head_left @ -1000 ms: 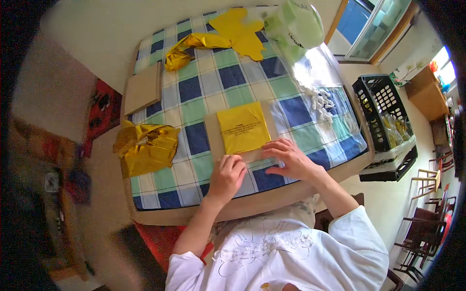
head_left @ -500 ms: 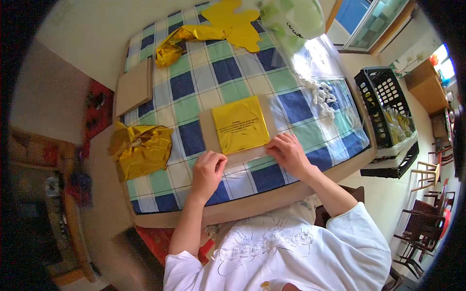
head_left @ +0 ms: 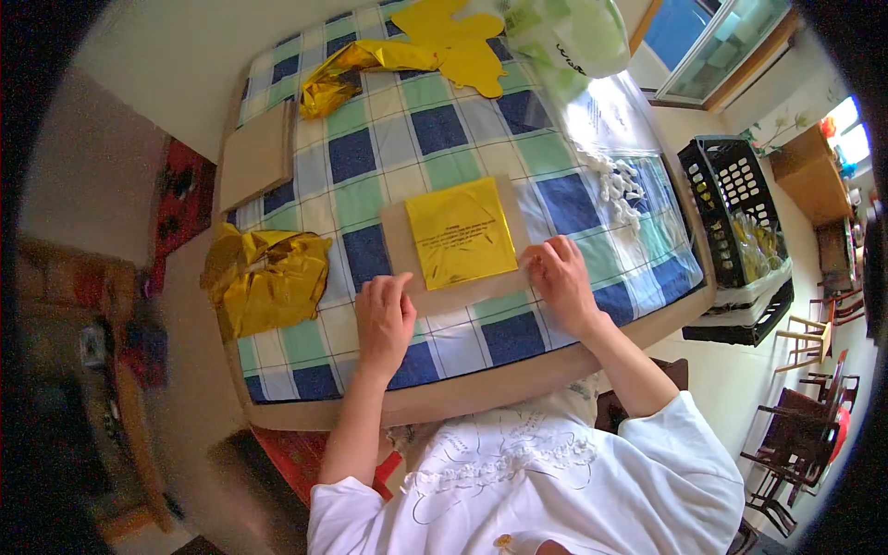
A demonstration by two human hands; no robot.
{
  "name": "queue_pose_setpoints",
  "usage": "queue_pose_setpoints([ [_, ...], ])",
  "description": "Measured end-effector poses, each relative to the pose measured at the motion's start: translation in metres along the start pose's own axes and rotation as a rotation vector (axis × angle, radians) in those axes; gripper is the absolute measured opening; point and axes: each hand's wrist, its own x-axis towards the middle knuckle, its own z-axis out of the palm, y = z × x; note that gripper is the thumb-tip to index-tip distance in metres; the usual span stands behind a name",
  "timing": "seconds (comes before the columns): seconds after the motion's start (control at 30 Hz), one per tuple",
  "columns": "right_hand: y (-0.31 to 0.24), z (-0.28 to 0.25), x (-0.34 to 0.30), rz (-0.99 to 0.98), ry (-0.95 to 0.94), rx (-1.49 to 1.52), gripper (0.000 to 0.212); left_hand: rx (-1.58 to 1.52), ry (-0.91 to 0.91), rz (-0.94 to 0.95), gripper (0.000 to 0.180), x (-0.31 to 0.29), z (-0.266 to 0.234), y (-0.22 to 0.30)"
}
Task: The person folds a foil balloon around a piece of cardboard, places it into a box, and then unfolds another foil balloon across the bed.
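Note:
A flat yellow plastic packet (head_left: 462, 234) with dark printing lies on a tan cardboard sheet (head_left: 450, 298), atop a checked tablecloth (head_left: 440, 129). At the sheet's near left corner, my left hand (head_left: 385, 314) has its thumb and index finger apart, with nothing between them. Bent fingers of my right hand (head_left: 561, 277) meet the sheet's right edge close to the packet; its fingertips are partly hidden. To the left lies a crumpled golden foil piece (head_left: 277, 282).
A second cardboard piece (head_left: 257, 157) rests at the table's left edge. Golden foil (head_left: 449, 42), a green-white plastic bag (head_left: 566, 42) and a bundle of white cord (head_left: 618, 185) lie farther back. Black crates (head_left: 735, 194) stand right of the table.
Both hands have shifted from the cardboard's near edge outward to its sides, the left leftward and the right a little up and right. The packet stays on the cardboard.

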Motion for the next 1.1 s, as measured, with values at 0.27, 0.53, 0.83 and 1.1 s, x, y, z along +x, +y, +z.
queue_pose_setpoints([
  [0.27,0.004,-0.002,-0.003,-0.001,0.009,-0.059,0.027,0.060,0.054,-0.074,0.040,-0.007,-0.007,-0.011],
  [0.53,-0.034,0.002,-0.029,-0.163,-0.173,0.073,0.040,-0.039,-0.069,0.178,0.048,-0.023,0.000,0.046],
  [0.83,-0.009,-0.019,-0.045,-0.066,-0.232,-0.189,0.040,-0.074,-0.049,0.046,0.037,-0.037,-0.010,0.019],
  [1.1,-0.012,-0.010,-0.050,-0.035,-0.125,-0.213,0.042,-0.794,0.044,-0.600,0.032,0.021,-0.002,-0.011],
])
